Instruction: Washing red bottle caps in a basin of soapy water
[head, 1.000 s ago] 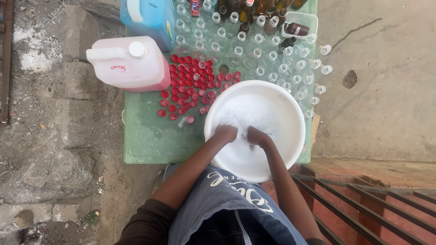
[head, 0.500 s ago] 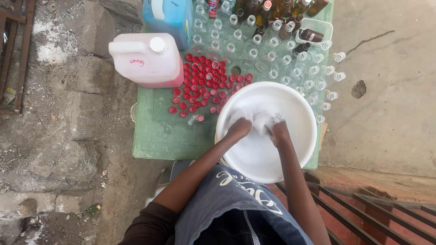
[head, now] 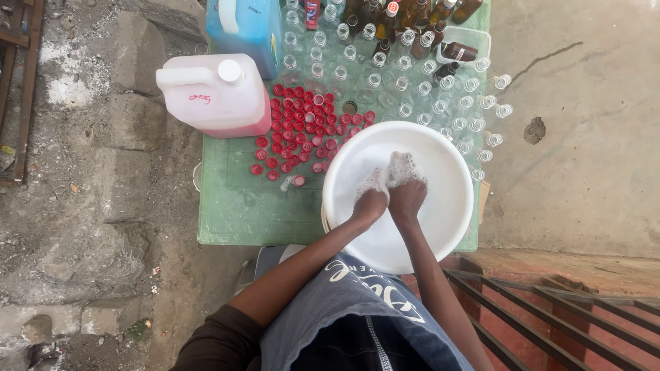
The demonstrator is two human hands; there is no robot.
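Observation:
Both my hands are inside a round white basin [head: 447, 206] on a green table [head: 234, 206]. My left hand [head: 370, 200] and my right hand [head: 407, 191] press side by side near the basin's middle. White soap foam [head: 399, 168] covers the fingers of both, so whatever they hold is hidden. My forearms reach in over the basin's near rim.
Several red bottle caps [head: 302, 130] lie left of the basin. A pink-white jug [head: 213, 93] and a blue jug [head: 244, 27] stand at the table's back left. Rows of clear glass bottles [head: 412, 89] and brown bottles [head: 412, 14] fill the back. Metal bars [head: 550, 316] run at lower right.
My hands moved from the basin's near rim toward its middle and came together, and more foam now covers the fingers. The view has shifted slightly.

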